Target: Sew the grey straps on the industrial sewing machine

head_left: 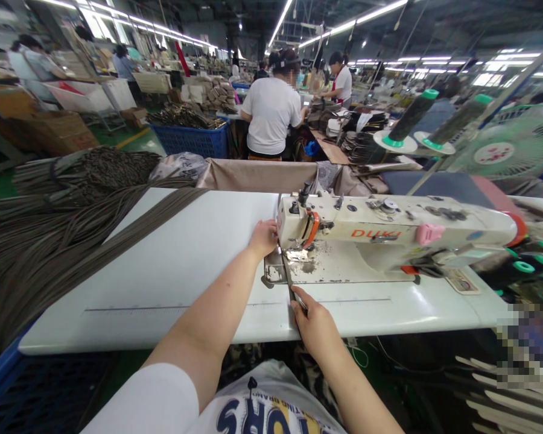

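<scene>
A narrow dark grey-brown fabric strip [288, 275] runs front to back under the needle area of a white sewing machine [389, 226]. My right hand [315, 322] is closed on the strip near the table's front edge, thumb and forefinger together. A thin shiny metal tool [302, 302], its kind unclear, also shows in that hand. Beyond the needle, at the left side of the machine head, my left hand [265, 238] has curled fingers at the far part of the strip. The machine head partly hides its fingertips.
Long fabric strips [95, 241] lie in a heap over the left of the white table [199, 265]. Thread cones [409, 117] and a green fan [498, 144] stand at right. A fabric-lined bin [253, 175] is behind the table. A person in white [274, 111] sits beyond it.
</scene>
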`<state>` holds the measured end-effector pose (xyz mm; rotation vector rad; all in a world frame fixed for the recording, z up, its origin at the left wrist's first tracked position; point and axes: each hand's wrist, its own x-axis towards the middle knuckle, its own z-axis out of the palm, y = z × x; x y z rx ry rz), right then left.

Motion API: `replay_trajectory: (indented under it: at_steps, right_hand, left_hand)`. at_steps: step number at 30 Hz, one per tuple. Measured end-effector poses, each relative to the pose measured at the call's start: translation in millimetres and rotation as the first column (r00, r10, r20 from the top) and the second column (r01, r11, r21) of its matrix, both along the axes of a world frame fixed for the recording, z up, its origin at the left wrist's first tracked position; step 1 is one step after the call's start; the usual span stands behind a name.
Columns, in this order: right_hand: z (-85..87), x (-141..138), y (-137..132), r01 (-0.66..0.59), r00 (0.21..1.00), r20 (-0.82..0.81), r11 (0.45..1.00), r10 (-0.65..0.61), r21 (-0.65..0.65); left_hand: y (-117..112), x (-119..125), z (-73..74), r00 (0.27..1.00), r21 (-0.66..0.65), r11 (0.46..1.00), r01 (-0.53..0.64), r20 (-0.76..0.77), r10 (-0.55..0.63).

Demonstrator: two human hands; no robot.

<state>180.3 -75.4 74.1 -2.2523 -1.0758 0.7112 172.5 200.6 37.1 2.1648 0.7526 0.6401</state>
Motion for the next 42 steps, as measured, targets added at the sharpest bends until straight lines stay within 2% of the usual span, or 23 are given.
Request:
replay_trajectory:
  at_steps: [6,11,15,18,21,24,26,28,31,34,38,42]
  right_hand:
    - [-0.9,1,2,0.003,1.000,-0.003,1.000,-0.003,-0.001]
    - [-5.0,3,1,-0.023,0.996,0.084,0.980,0.007,0.196]
    - [-3.8,3,-3,0.008,0.993,0.105,0.944,-0.046,0.331]
    - [0.7,3,-2,0.015,0.995,0.079,0.894,-0.056,0.448]
    - [6.0,1,4,0.015,0.999,0.027,0.865,-0.033,0.501]
    - [10.1,-1,14,-0.001,0.998,-0.053,0.876,0.030,0.483]
    - [11.4,-4,22,-0.004,0.980,-0.176,0.895,0.092,0.446]
    - [11.5,-7,30,0.014,0.918,-0.368,0.915,0.148,0.404]
    - [9.7,-12,43,0.065,0.784,-0.597,0.935,0.169,0.350]
    - [6.5,-14,55,0.121,0.704,-0.698,0.944,0.135,0.305]
    - [2.7,-15,71,0.150,0.657,-0.744,0.945,0.126,0.292]
    - [2.8,-17,85,0.103,0.634,-0.756,0.951,0.163,0.291]
  left_hand:
    - [-2,-3,0.6,0.998,-0.066,0.998,-0.019,0.063,0.023]
    - [-3,-11,0.1,0.979,-0.160,0.980,-0.118,0.144,0.141]
    - [-10,-22,-4.4,0.923,-0.316,0.918,-0.239,0.220,0.316]
    - [-22,-33,-8.0,0.877,-0.465,0.857,-0.220,0.291,0.383]
    - [-34,-48,-8.1,0.831,-0.573,0.808,-0.133,0.379,0.406]
    - [-45,-66,-5.1,0.781,-0.636,0.768,-0.074,0.441,0.441]
    - [-53,-79,-2.4,0.755,-0.661,0.748,-0.055,0.463,0.464]
    - [-61,-92,0.3,0.741,-0.675,0.736,-0.046,0.471,0.479]
    - [-73,-111,4.0,0.733,-0.676,0.736,-0.046,0.477,0.484]
    - [-85,-129,6.5,0.733,-0.643,0.762,-0.070,0.485,0.477]
    - [-97,-151,9.1,0.751,-0.587,0.801,-0.115,0.476,0.457]
    - [-109,-170,11.4,0.765,-0.545,0.830,-0.124,0.480,0.430]
